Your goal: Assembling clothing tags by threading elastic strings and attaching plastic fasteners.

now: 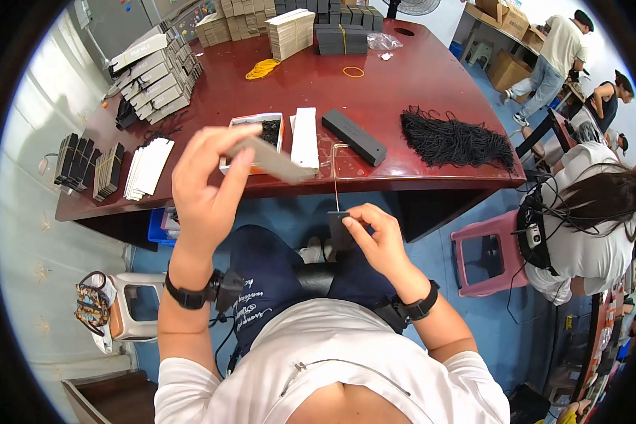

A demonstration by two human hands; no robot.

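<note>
My left hand (208, 180) is raised over the near table edge, gripping a flat grey-beige card (279, 164) between thumb and fingers; the card is blurred. In front of my lap, my right hand (378, 237) pinches a dark flat card (340, 230) by its upper edge. A thin bent metal wire (335, 177) runs from the table edge down to that card; whether it passes through it I cannot tell. Behind the left hand's card sits an open box (281, 131) with small black pieces in it. Beside it lie white cards (305, 138) and a long black box (353, 136).
On the red table (396, 85) lie a black cord bundle (456, 139), yellow rubber bands (263, 68), stacked grey boxes (155, 78) and banded black stacks (74, 162). A pink stool (487, 254) with a seated person (586, 219) is at right; a white stool (140, 304) stands left.
</note>
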